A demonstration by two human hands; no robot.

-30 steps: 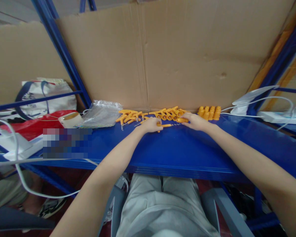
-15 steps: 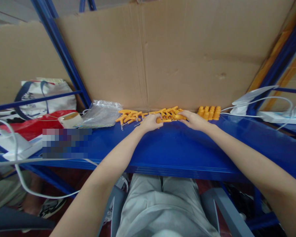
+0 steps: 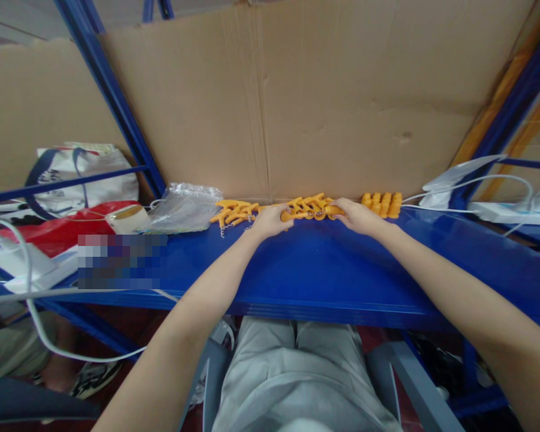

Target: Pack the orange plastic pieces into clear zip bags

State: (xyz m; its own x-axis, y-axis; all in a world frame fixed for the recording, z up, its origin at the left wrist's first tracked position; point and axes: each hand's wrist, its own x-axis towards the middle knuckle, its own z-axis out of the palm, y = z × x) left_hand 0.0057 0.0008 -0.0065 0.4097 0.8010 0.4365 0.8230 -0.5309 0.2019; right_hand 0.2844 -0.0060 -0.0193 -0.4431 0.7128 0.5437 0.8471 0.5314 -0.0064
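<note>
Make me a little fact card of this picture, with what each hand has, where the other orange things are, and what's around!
Left hand: holds an orange-handled corkscrew
Right hand: holds an orange sleeve
Left of the hands: loose corkscrews, some metal spirals showing
Between the hands, farther back: orange pieces
Right of the hands: spare sleeves in rows
Farther left: clear plastic bag
Worktop: blue table
Backdrop: brown cardboard
</note>
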